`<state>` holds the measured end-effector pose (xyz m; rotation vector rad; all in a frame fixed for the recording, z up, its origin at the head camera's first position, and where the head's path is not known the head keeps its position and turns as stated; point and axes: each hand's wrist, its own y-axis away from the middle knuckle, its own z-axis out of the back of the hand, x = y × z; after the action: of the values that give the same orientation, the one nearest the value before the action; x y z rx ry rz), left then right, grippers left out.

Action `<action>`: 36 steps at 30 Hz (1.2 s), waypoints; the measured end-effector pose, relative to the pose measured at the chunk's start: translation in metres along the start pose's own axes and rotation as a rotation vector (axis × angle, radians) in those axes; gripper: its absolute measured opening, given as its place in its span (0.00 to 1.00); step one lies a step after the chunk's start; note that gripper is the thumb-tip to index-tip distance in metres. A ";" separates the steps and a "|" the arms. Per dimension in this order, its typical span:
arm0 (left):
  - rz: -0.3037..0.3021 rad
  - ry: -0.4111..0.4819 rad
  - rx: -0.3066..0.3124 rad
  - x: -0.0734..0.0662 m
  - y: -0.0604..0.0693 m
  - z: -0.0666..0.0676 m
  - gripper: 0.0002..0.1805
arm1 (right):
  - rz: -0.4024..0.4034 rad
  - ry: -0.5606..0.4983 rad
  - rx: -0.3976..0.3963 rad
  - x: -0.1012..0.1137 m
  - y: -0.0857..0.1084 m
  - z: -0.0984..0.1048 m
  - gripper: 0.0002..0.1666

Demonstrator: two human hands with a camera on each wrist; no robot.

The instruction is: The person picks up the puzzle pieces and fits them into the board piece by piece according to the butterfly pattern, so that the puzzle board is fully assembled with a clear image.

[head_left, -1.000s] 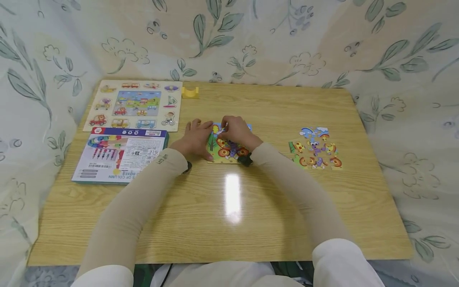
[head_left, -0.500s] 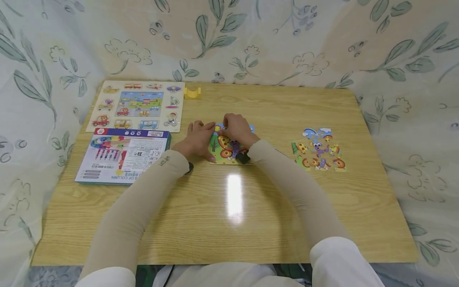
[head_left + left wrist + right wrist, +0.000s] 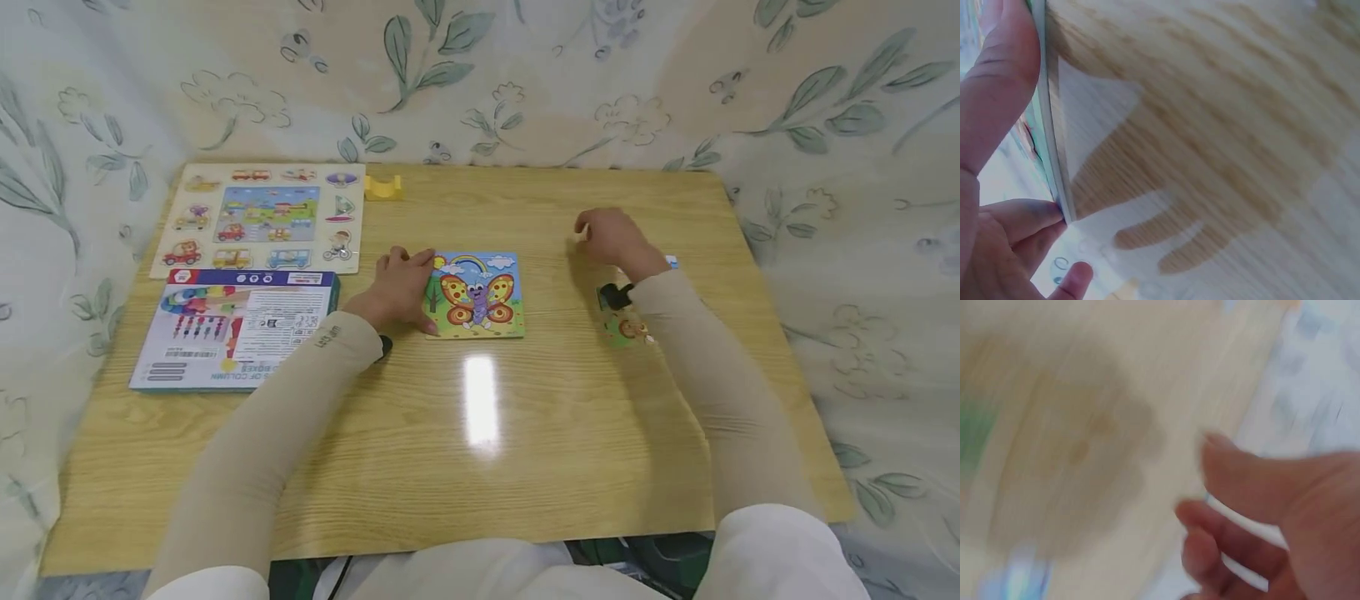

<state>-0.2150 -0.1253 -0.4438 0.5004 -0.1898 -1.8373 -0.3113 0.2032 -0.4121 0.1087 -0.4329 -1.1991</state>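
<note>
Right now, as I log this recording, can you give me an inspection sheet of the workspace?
Surface: wood-grain table, with a bright reflection near its middle.
Job's things: butterfly puzzle lies flat, its picture seemingly whole; colourful pieces to its right, partly hidden by the right arm.
Clutter: at the left, vehicle board, boxed set in front of it, yellow object by its far right corner.
Hands: left hand touches the puzzle's left side; right hand is over the table, nothing visible in it.
Cables: dark cable at the near edge, by the person's lap.
Surroundings: floral backdrop on three sides.
</note>
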 end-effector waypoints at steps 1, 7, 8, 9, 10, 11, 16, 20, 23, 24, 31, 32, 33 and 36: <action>-0.001 0.000 0.005 -0.001 0.000 0.000 0.65 | -0.017 0.033 0.043 -0.016 0.006 0.005 0.23; 0.012 0.014 0.005 0.001 0.002 0.004 0.65 | -0.110 0.010 0.144 -0.075 0.027 0.015 0.32; 0.016 0.016 0.002 0.002 0.003 0.006 0.65 | -0.115 -0.009 0.135 -0.078 0.027 0.014 0.32; 0.020 0.020 0.000 0.004 0.004 0.007 0.65 | -0.110 -0.018 0.121 -0.081 0.026 0.013 0.31; 0.021 0.022 0.002 0.005 0.004 0.008 0.65 | -0.103 -0.030 0.106 -0.084 0.026 0.011 0.30; 0.020 0.024 0.003 0.005 0.005 0.009 0.65 | -0.097 -0.030 0.093 -0.087 0.025 0.009 0.28; 0.000 0.037 0.007 0.004 0.003 0.009 0.64 | -0.060 0.019 0.048 -0.094 0.024 -0.003 0.23; -0.008 0.047 0.012 0.001 0.001 0.006 0.64 | -0.057 0.047 0.010 -0.092 0.027 -0.008 0.19; -0.004 0.053 0.017 -0.001 0.002 0.004 0.64 | -0.063 0.041 -0.060 -0.078 0.026 -0.008 0.15; -0.001 0.053 0.017 -0.001 0.002 0.004 0.64 | -0.051 0.028 -0.083 -0.070 0.024 -0.007 0.14; 0.003 0.041 0.006 -0.001 0.002 0.004 0.64 | 0.128 -0.108 -0.145 0.005 0.007 -0.003 0.14; 0.002 0.036 0.003 -0.001 0.002 0.004 0.64 | 0.151 -0.122 -0.137 0.017 0.005 -0.003 0.14; 0.002 0.032 0.001 -0.002 0.002 0.004 0.64 | 0.175 -0.131 -0.131 0.029 0.003 -0.003 0.14; 0.000 0.016 0.000 -0.003 0.002 0.006 0.64 | 0.222 -0.161 -0.113 0.061 -0.003 -0.008 0.14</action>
<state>-0.2151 -0.1239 -0.4367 0.5147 -0.1788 -1.8330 -0.2931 0.1448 -0.4037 -0.1320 -0.5033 -1.0139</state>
